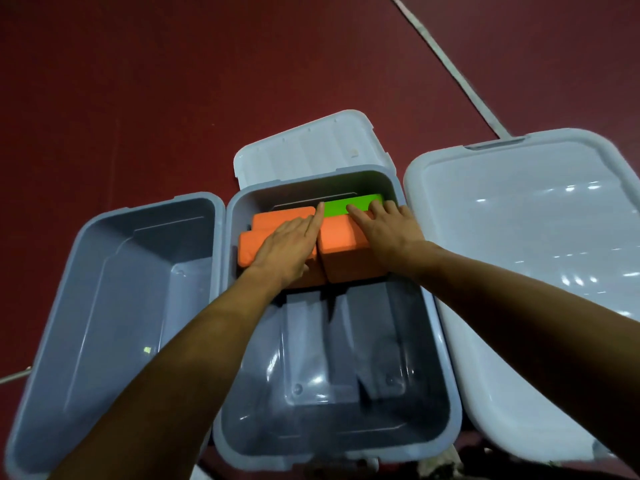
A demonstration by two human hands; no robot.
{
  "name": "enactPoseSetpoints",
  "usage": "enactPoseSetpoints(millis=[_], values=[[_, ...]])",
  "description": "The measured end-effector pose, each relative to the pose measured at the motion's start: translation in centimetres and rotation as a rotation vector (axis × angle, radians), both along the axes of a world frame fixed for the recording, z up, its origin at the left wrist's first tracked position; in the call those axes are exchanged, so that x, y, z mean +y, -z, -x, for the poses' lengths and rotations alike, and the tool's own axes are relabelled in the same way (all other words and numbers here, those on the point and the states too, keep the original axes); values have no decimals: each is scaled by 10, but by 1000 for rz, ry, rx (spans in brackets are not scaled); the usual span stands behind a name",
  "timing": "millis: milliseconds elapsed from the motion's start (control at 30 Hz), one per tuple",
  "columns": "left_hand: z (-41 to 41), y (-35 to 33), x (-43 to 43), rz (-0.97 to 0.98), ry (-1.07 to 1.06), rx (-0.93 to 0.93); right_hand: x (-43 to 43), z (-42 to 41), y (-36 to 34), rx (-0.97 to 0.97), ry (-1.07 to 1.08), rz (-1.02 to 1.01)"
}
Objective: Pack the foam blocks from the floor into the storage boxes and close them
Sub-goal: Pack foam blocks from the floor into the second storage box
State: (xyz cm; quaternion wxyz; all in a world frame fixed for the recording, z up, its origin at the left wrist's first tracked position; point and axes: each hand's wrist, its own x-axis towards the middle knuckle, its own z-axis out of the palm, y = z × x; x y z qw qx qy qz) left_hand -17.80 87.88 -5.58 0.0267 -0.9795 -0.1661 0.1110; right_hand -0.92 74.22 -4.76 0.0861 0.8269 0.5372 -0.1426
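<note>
Orange foam blocks lie at the far end of the middle grey storage box (446, 358). One orange block (266, 223) sits on the left with my left hand (292, 244) flat on it, index finger stretched forward. Another orange block (341, 242) sits on the right. My right hand (388, 230) rests across it with straight fingers reaching onto a green block (341, 206) behind. The near half of this box holds nothing.
A second grey box (114, 306) stands open on the left, nothing inside. A pale lid (311, 147) lies behind the middle box, and a larger lid (536, 258) lies upside down on the right. Dark red floor (138, 81) with a white line surrounds everything.
</note>
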Motion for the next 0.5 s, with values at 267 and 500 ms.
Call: enactPoseSetpoints(millis=[267,500], values=[[3,46,18,-24,71,-31,11,7,44,-57,-22,-38],[23,72,16,-74,-383,17,-2,18,74,-57,11,10]])
